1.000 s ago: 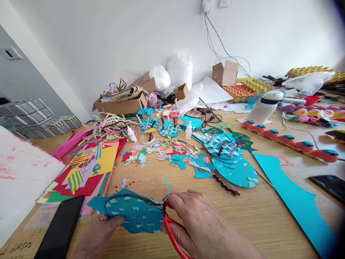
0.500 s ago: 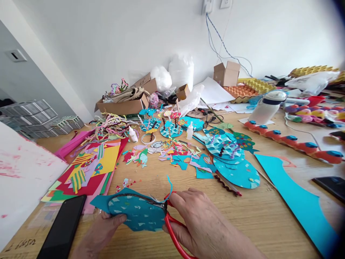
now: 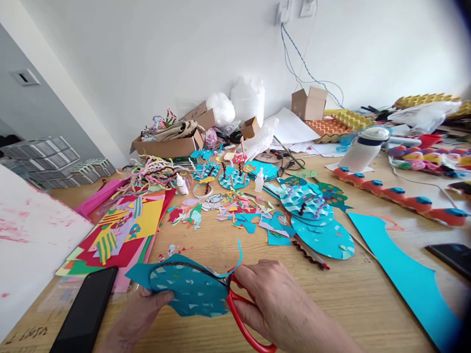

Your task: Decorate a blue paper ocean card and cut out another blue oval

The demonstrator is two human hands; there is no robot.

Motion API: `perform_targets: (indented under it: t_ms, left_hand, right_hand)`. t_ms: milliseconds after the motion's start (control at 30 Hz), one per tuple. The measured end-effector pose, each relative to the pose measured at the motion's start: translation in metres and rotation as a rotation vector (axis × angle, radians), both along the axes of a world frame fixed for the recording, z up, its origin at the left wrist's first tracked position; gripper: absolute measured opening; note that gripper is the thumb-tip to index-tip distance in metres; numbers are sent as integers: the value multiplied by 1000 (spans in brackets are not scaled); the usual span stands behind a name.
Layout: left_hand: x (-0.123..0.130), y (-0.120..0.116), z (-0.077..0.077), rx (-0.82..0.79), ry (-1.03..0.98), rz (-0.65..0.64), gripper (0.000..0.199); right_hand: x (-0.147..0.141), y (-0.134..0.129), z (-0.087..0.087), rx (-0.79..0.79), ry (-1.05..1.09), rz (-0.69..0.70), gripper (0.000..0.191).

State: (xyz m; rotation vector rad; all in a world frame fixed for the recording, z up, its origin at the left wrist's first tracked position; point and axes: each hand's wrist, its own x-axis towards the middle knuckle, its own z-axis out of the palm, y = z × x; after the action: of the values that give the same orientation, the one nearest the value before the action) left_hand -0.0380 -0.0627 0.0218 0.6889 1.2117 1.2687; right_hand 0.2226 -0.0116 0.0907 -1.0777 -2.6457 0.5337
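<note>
My left hand (image 3: pixel 145 309) pinches the near left side of a blue paper piece (image 3: pixel 187 291), its thumb lying on top. Pale flecks dot the paper, and a dark curved line runs round its rounded part. In my right hand (image 3: pixel 267 296) is a pair of scissors with red handles (image 3: pixel 241 318), fingers wrapped through the loops. The dark blades sit at the paper's upper right edge, partly hidden by it. From that edge a thin blue strip (image 3: pixel 241 250) curls upward, joined to the paper on its left.
A black phone (image 3: pixel 84 309) lies left of my hands, beside stacked coloured paper (image 3: pixel 150 220). Blue paper discs (image 3: pixel 324 238), paper scraps (image 3: pixel 245 223) and glue bottles (image 3: pixel 259 180) lie beyond. A large blue offcut (image 3: pixel 401 264) lies at right.
The scissors and my right hand have shifted slightly right. The blue strip has grown longer and curls farther right. My left hand still grips the paper, which has moved slightly right.
</note>
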Motion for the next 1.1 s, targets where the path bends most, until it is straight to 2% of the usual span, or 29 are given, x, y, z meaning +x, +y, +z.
perform_targets:
  t_ms: [200,400,533,633,833,1100]
  left_hand:
    - [0,-1,-3,35,1,23,27]
    - [3,2,4,20,-1,-47,25]
    - [6,1,6,24,13,0,27]
    - [9,-1,6,27,32,42,27]
    - [4,0,4,-20,28,0,25]
    - [2,0,3,10,22,-11,26]
  right_hand:
    - [-1,0,0,-15,15,22,23]
    - [-2,-1,4,-41,32,15,16]
    - [-2,0,8,-59,49,22,16]
    - [-3,-1,6,-42,24,15,16]
    - [-1,-2,0,14,9,14,20]
    - [-3,3,-2,50,-18,28,20]
